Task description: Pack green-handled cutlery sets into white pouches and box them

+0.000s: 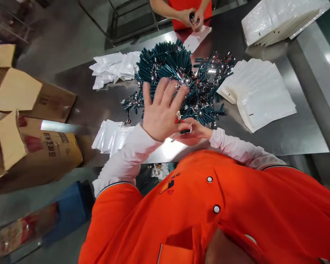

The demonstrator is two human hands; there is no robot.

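Observation:
My left hand [161, 110] is raised over the steel table [277, 135] with fingers spread, palm down, holding nothing. It hovers at the near edge of a big pile of teal-handled spoons [178, 69]. Just to its right and lower, my right hand [194, 132] is closed around a dark teal-handled piece, with something white at the fingertips. My white sleeves and orange shirt fill the bottom of the view.
Stacks of white plastic bags lie right of the pile [260, 93], at the far right corner [283, 18], at the left back [114, 68] and near my left arm [111, 135]. Cardboard boxes [30, 146] stand left. A co-worker's hands [193, 16] hold a small dark item across the table.

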